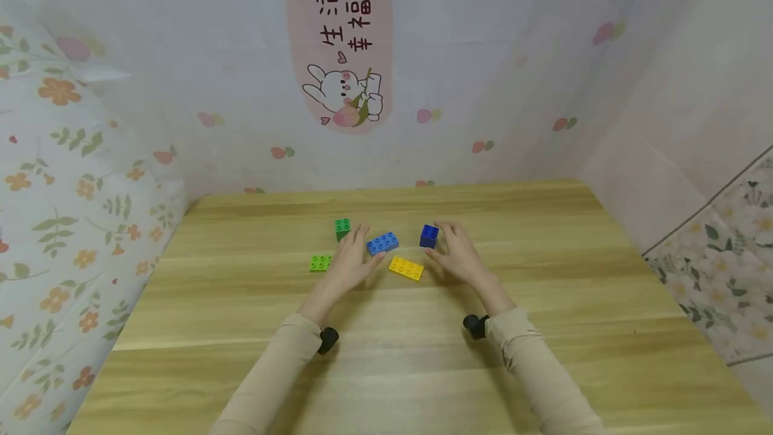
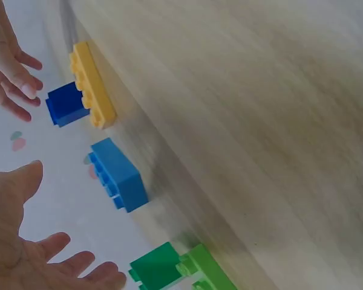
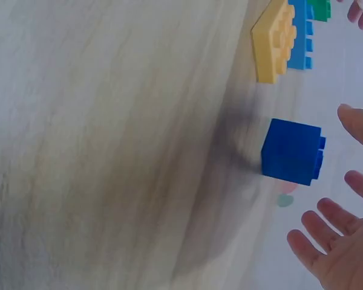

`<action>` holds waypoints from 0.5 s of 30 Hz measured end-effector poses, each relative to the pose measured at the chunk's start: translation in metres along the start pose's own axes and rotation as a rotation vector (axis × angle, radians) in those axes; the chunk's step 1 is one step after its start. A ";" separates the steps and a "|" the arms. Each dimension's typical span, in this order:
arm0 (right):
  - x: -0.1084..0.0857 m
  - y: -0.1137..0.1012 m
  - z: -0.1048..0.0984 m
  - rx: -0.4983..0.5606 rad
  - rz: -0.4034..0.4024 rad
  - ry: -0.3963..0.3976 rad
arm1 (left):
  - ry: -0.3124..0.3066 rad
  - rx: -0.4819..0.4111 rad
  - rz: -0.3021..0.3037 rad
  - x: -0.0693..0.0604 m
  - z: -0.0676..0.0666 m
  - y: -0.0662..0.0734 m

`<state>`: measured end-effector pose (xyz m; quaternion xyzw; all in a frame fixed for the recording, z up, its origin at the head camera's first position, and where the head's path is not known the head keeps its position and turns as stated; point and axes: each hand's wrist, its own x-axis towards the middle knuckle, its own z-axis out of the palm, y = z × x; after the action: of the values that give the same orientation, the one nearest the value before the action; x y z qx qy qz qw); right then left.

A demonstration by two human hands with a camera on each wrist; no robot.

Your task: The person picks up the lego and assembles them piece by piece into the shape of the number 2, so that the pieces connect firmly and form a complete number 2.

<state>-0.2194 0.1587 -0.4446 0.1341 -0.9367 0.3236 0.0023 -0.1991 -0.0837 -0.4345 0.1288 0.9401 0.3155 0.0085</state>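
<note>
My left hand [image 1: 350,262] hovers with spread fingers between the green building blocks and the light blue block [image 1: 383,243], holding nothing. Beside its fingers stands a dark green square block [image 1: 342,228]; a lime green block [image 1: 320,262] lies left of the hand, partly covered by it. My right hand [image 1: 457,255] is spread around the dark blue square block [image 1: 429,236], and the right wrist view shows a gap between its fingers and that block [image 3: 292,151]. A yellow block [image 1: 406,268] lies between both hands, nearer to me than the light blue one.
The blocks are on a wooden table [image 1: 398,368] with a patterned curtain [image 1: 241,86] behind it. A flowered cloth [image 1: 78,220] hangs at the left, and a pale wall covering [image 1: 682,119] stands at the right. A black wrist device [image 1: 328,340] sits at my left cuff.
</note>
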 end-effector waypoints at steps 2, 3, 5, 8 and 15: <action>0.001 0.002 0.001 0.033 0.035 -0.026 | -0.017 -0.015 -0.020 0.003 0.002 -0.003; 0.002 0.003 0.002 0.051 0.051 -0.036 | -0.028 -0.030 -0.032 0.004 0.003 -0.004; 0.003 0.005 0.002 0.093 0.088 -0.052 | -0.050 -0.060 -0.059 0.006 0.005 -0.006; 0.005 0.007 0.003 0.128 0.113 -0.064 | -0.079 -0.105 -0.103 0.010 0.008 -0.008; 0.013 0.010 0.004 0.177 0.130 -0.086 | -0.100 -0.142 -0.171 0.018 0.015 -0.013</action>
<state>-0.2341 0.1600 -0.4527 0.0867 -0.9104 0.3984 -0.0707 -0.2182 -0.0807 -0.4529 0.0630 0.9213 0.3727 0.0915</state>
